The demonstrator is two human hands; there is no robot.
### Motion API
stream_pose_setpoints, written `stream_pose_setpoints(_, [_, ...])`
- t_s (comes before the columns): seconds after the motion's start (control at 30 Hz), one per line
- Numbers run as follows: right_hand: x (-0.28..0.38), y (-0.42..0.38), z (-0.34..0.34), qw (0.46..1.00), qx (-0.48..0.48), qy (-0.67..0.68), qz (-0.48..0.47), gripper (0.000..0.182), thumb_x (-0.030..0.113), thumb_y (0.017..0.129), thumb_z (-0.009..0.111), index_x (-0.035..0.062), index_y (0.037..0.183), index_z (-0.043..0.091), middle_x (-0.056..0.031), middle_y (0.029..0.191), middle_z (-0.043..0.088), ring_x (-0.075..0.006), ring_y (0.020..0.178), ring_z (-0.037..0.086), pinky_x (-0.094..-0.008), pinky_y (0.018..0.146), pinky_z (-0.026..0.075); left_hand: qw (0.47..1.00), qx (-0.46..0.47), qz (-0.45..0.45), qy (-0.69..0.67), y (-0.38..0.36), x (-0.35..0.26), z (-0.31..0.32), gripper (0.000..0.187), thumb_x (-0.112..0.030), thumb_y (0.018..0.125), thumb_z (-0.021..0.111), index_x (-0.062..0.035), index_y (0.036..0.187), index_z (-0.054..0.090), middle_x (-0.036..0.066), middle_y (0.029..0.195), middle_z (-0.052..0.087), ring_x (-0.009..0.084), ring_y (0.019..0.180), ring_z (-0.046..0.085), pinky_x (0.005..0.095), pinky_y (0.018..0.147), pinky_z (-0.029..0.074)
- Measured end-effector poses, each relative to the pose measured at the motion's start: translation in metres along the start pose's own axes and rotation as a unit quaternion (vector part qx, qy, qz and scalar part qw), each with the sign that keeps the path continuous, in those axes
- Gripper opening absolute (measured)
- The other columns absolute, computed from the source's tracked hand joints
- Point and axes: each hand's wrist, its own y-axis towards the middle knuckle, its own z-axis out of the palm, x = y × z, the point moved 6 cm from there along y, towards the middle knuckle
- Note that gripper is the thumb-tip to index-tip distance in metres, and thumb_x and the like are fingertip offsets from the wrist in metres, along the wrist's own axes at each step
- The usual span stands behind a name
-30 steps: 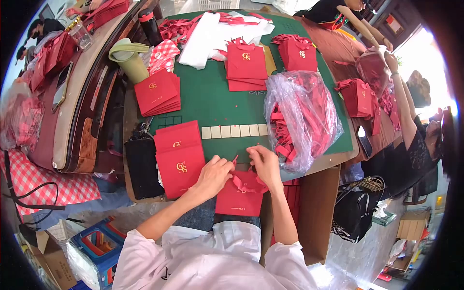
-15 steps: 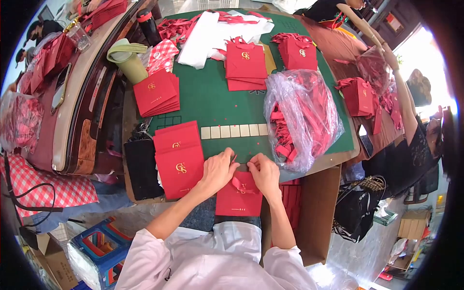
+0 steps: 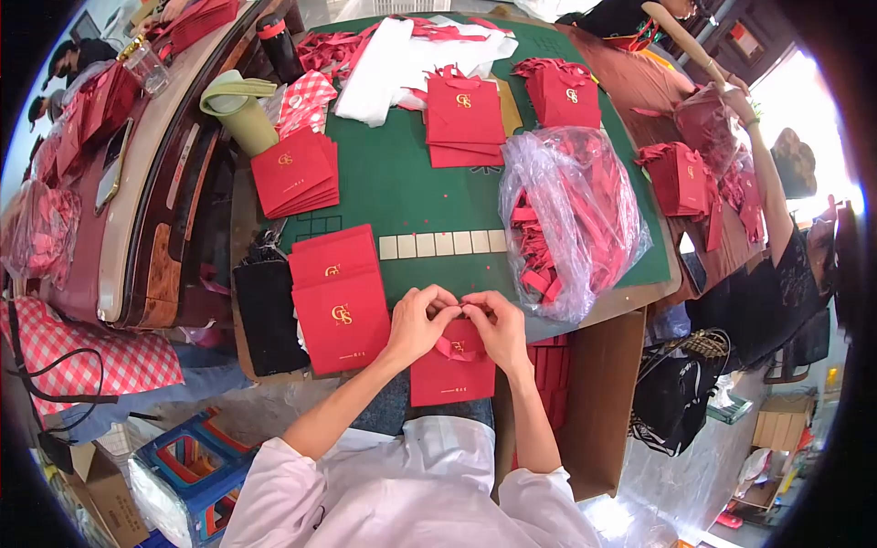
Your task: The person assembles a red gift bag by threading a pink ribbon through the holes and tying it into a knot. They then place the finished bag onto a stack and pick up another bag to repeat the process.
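Observation:
A small red paper bag (image 3: 452,388) with gold lettering hangs upright at the table's near edge, above my lap. A red ribbon (image 3: 445,348) loops across its front near the top. My left hand (image 3: 422,321) is closed, thumb and forefinger pinching the ribbon above the bag's top edge. Closed as well, my right hand (image 3: 498,331) grips the bag's top right edge, its fingertips meeting those of the left. The exact pinch point is partly hidden by the fingers. Left of my left hand lie overlapping red bags (image 3: 340,331) with gold letters.
A clear plastic bag of red ribbons (image 3: 575,224) lies right on the green table (image 3: 402,196). Behind are stacked red bags (image 3: 464,114), a row of pale tiles (image 3: 443,244) and a green cup-like holder (image 3: 239,114). A cardboard box (image 3: 594,411) stands below right. A co-worker's arm (image 3: 772,173) reaches at right.
My hands have come together, fingertips now meeting over the bag's top edge. The left hand moved slightly right and down. The co-worker's arm at right shifted a little.

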Motion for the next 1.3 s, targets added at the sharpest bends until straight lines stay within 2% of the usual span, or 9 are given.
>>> stream_pose_setpoints(0.07, [-0.002, -0.001, -0.002, 0.999, 0.012, 0.035, 0.019, 0.012, 0.002, 0.088, 0.068, -0.0023, 0.1, 0.07, -0.0073, 0.087, 0.071, -0.011, 0.077, 0.066, -0.0255, 0.068, 0.052, 0.988, 0.075, -0.094, -0.099, 0.001, 0.012, 0.009, 0.011, -0.007, 0.084, 0.076, -0.0015, 0.091, 0.069, 0.008, 0.084, 0.073, 0.0105, 0.077, 0.068, 0.025, 0.067, 0.053])
stream_pose_setpoints(0.27, [0.003, 0.0, -0.005, 0.995, 0.048, 0.091, 0.009, 0.008, 0.001, 0.091, 0.066, -0.0005, 0.098, 0.069, -0.0014, 0.086, 0.067, -0.0078, 0.078, 0.062, -0.023, 0.069, 0.049, 0.949, 0.112, -0.119, -0.268, 0.0, 0.02, 0.016, 0.013, -0.009, 0.084, 0.077, 0.0008, 0.089, 0.07, 0.006, 0.082, 0.073, 0.0105, 0.078, 0.068, 0.0253, 0.072, 0.054])
stream_pose_setpoints(0.4, [0.001, -0.005, -0.007, 0.991, 0.062, 0.112, 0.038, 0.007, 0.004, 0.092, 0.065, 0.0002, 0.097, 0.068, -0.0029, 0.084, 0.067, -0.0078, 0.078, 0.062, -0.023, 0.067, 0.048, 0.942, 0.163, -0.121, -0.268, -0.006, 0.016, 0.013, 0.02, -0.011, 0.084, 0.077, 0.0007, 0.097, 0.068, 0.009, 0.093, 0.072, 0.0115, 0.085, 0.068, 0.0269, 0.076, 0.054])
stream_pose_setpoints(0.5, [-0.002, -0.008, -0.012, 0.974, 0.038, 0.212, 0.072, 0.007, 0.006, 0.095, 0.062, 0.0004, 0.098, 0.066, 0.0007, 0.084, 0.064, -0.0049, 0.077, 0.059, -0.0208, 0.068, 0.047, 0.956, 0.085, -0.063, -0.272, -0.021, 0.001, -0.008, 0.039, -0.017, 0.082, 0.081, -0.0003, 0.112, 0.061, 0.012, 0.108, 0.069, 0.015, 0.095, 0.067, 0.0312, 0.082, 0.054])
stream_pose_setpoints(0.6, [-0.004, -0.009, -0.02, 0.951, -0.006, 0.287, 0.116, 0.008, 0.009, 0.097, 0.06, 0.0021, 0.098, 0.064, 0.0019, 0.084, 0.062, -0.0055, 0.073, 0.056, -0.0205, 0.07, 0.045, 0.992, 0.108, -0.018, -0.062, -0.045, -0.023, -0.039, 0.064, -0.024, 0.078, 0.083, -0.0027, 0.129, 0.049, 0.017, 0.115, 0.067, 0.0305, 0.107, 0.067, 0.0409, 0.09, 0.052])
stream_pose_setpoints(1.03, [-0.05, 0.027, -0.006, 0.937, -0.082, 0.294, 0.171, 0.018, 0.02, 0.096, 0.065, 0.0031, 0.1, 0.068, 0.0065, 0.079, 0.06, -0.0014, 0.06, 0.046, -0.0194, 0.048, 0.031, 0.979, 0.176, -0.068, -0.076, -0.098, -0.001, -0.053, 0.051, -0.014, 0.079, 0.078, 0.0004, 0.119, 0.05, 0.021, 0.108, 0.067, 0.0332, 0.104, 0.068, 0.0409, 0.087, 0.052])
stream_pose_setpoints(1.17, [-0.05, 0.028, -0.003, 0.949, -0.065, 0.244, 0.188, 0.02, 0.019, 0.096, 0.064, 0.004, 0.11, 0.065, 0.0039, 0.079, 0.06, -0.004, 0.063, 0.052, -0.0204, 0.054, 0.041, 0.985, 0.146, -0.041, -0.079, -0.098, 0.003, -0.056, 0.053, -0.014, 0.079, 0.079, 0.0004, 0.12, 0.049, 0.02, 0.107, 0.068, 0.0348, 0.102, 0.068, 0.0417, 0.087, 0.052])
stream_pose_setpoints(1.27, [-0.009, 0.013, -0.019, 0.975, -0.205, -0.076, -0.035, 0.036, 0.013, 0.093, 0.067, 0.0022, 0.126, 0.058, -0.001, 0.082, 0.059, -0.008, 0.068, 0.054, -0.0226, 0.06, 0.044, 0.987, 0.144, -0.061, -0.022, -0.095, 0.006, -0.059, 0.058, -0.014, 0.079, 0.079, -0.0009, 0.124, 0.045, 0.021, 0.107, 0.068, 0.0358, 0.102, 0.068, 0.0425, 0.088, 0.052])
stream_pose_setpoints(1.3, [-0.001, 0.005, -0.015, 0.98, -0.193, -0.042, 0.001, 0.033, 0.013, 0.093, 0.067, 0.0026, 0.123, 0.06, -0.0021, 0.08, 0.058, -0.0091, 0.067, 0.054, -0.025, 0.061, 0.046, 0.987, 0.128, -0.09, -0.022, -0.094, 0.004, -0.061, 0.059, -0.012, 0.078, 0.079, -0.001, 0.124, 0.045, 0.019, 0.11, 0.067, 0.0328, 0.104, 0.068, 0.041, 0.089, 0.052])
